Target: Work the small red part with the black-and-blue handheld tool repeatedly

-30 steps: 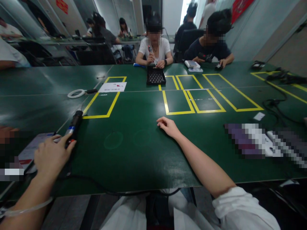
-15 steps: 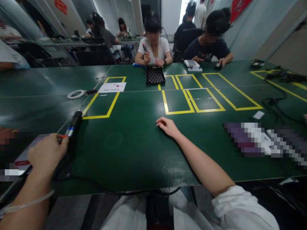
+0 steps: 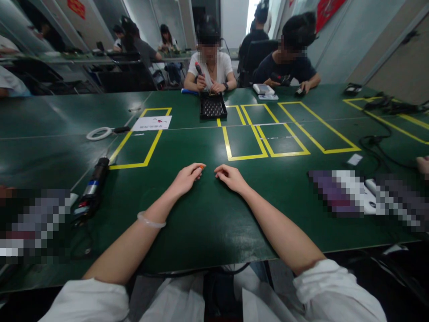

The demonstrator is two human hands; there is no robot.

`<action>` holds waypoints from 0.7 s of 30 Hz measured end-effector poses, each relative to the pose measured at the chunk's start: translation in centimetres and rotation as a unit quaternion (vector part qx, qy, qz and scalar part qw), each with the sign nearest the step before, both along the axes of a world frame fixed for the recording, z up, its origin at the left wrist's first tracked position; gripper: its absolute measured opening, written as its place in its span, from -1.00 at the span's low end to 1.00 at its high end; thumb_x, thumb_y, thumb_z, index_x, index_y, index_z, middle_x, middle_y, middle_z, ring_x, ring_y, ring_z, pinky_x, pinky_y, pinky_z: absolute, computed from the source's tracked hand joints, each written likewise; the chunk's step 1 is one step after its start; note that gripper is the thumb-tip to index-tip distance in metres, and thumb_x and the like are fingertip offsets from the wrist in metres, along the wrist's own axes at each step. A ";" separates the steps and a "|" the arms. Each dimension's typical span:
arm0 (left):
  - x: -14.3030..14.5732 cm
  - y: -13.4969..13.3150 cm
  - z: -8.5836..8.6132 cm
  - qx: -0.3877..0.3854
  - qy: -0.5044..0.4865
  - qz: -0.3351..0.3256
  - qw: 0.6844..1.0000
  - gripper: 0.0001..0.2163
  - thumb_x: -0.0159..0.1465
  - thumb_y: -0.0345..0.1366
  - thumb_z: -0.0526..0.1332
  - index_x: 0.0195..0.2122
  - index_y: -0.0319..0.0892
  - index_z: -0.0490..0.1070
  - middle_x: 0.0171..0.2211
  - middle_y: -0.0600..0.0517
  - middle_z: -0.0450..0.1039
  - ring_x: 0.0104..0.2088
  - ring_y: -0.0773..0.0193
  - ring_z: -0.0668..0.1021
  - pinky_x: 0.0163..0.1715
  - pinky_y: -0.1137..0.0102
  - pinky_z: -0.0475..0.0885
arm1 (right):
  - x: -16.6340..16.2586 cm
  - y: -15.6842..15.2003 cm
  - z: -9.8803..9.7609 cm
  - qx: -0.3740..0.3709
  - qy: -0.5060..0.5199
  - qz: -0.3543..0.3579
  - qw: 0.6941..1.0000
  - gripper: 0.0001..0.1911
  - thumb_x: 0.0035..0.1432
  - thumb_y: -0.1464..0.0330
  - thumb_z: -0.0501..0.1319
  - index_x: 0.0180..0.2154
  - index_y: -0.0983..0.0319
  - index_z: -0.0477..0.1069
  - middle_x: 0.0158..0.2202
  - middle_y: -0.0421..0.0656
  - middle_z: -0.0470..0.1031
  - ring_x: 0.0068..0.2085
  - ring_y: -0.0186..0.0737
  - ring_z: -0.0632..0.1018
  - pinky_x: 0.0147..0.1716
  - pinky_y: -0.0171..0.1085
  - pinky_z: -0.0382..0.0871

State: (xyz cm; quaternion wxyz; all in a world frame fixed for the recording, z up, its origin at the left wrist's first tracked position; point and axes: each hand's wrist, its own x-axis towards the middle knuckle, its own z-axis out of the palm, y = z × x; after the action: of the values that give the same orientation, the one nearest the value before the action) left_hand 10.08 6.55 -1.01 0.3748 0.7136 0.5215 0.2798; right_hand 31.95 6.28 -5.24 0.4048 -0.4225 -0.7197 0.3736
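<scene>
Two bare hands above a smooth, glossy green bench (image 3: 214, 223), fingertips facing across a narrow gap. The left hand (image 3: 187, 178) has its thumb and index finger pinched on a small orange piece (image 3: 201, 167), of which only a bright, rounded bit shows between the tips; its full shape is hidden. The right hand (image 3: 232, 178) is loosely curled, thumb near the bent fingers; whether these enclose anything cannot be told. A translucent, smooth bracelet (image 3: 150, 220) rings the left forearm near the wrist.

To the left lies a black cylindrical tool (image 3: 92, 188), slanted, with a shiny blue band and a metallic section. Beyond it are a white ring-shaped coil (image 3: 99, 133) and a flat printed sheet (image 3: 152, 123), the latter overlapping a rectangle of yellow tape. Further tape rectangles (image 3: 248, 158) lie ahead of the right hand. Across the bench, a co-worker in a white shirt holds a slender red-and-dark tool (image 3: 199, 69) over a shallow black tray (image 3: 213, 106) with a studded-looking interior.
</scene>
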 end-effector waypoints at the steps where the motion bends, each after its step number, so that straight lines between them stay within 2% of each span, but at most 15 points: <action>1: 1.0 0.4 -0.6 -0.003 -0.014 -0.010 1.000 -0.56 0.29 -0.05 0.03 0.06 -0.19 0.41 -0.30 -0.02 0.47 -0.34 0.28 0.48 -0.29 0.39 0.38 | 0.0 0.0 0.0 0.002 0.004 -0.001 1.000 -0.77 0.14 0.43 0.09 -0.16 0.24 0.41 -0.37 -0.21 0.54 -0.36 -0.34 0.51 -0.27 -0.33 0.35; 5: 3.0 0.9 -1.8 0.014 -0.029 -0.049 0.998 -0.55 0.29 -0.06 0.06 0.09 -0.19 0.40 -0.32 -0.01 0.46 -0.33 0.27 0.46 -0.26 0.37 0.35 | 0.0 0.2 -0.2 0.000 0.010 0.000 1.000 -0.73 0.14 0.42 0.11 -0.08 0.22 0.38 -0.36 -0.24 0.53 -0.39 -0.36 0.48 -0.31 -0.35 0.33; 9: 3.1 0.4 -1.8 0.011 -0.046 -0.079 0.996 -0.50 0.28 -0.09 0.10 0.21 -0.18 0.25 -0.33 0.04 0.41 -0.32 0.29 0.45 -0.23 0.38 0.33 | 0.0 0.3 -0.5 -0.004 0.006 0.018 1.000 -0.74 0.16 0.35 0.14 -0.09 0.21 0.38 -0.32 -0.22 0.54 -0.39 -0.35 0.48 -0.31 -0.34 0.33; 12: 2.8 0.1 -1.9 -0.001 -0.053 -0.100 0.994 -0.49 0.29 -0.08 0.11 0.22 -0.18 0.21 -0.33 0.05 0.40 -0.31 0.29 0.46 -0.22 0.39 0.32 | 0.0 0.3 -0.6 -0.003 0.002 0.044 0.999 -0.75 0.16 0.34 0.17 -0.10 0.21 0.39 -0.31 -0.21 0.54 -0.38 -0.35 0.48 -0.30 -0.34 0.33; 17: 2.5 0.1 -2.2 -0.004 -0.063 -0.091 0.994 -0.53 0.27 -0.07 0.14 0.15 -0.18 0.28 -0.33 0.04 0.44 -0.31 0.29 0.47 -0.22 0.37 0.34 | 0.0 0.1 -0.2 -0.011 0.008 0.053 0.998 -0.79 0.17 0.29 0.19 -0.16 0.22 0.40 -0.32 -0.21 0.52 -0.37 -0.35 0.47 -0.31 -0.35 0.31; 21: 2.6 -0.2 -2.1 -0.020 -0.102 -0.058 0.993 -0.60 0.20 -0.08 0.24 -0.04 -0.22 0.32 -0.25 -0.01 0.47 -0.31 0.30 0.49 -0.25 0.38 0.36 | -0.2 0.0 -0.1 -0.013 0.023 0.031 0.999 -0.79 0.16 0.26 0.20 -0.18 0.22 0.39 -0.33 -0.21 0.50 -0.38 -0.35 0.45 -0.34 -0.36 0.31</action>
State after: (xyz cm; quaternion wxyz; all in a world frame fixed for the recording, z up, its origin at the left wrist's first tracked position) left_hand 12.66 6.40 -3.13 0.4557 0.7025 0.4442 0.3185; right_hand 31.79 6.26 -5.34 0.4039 -0.3963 -0.7180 0.4052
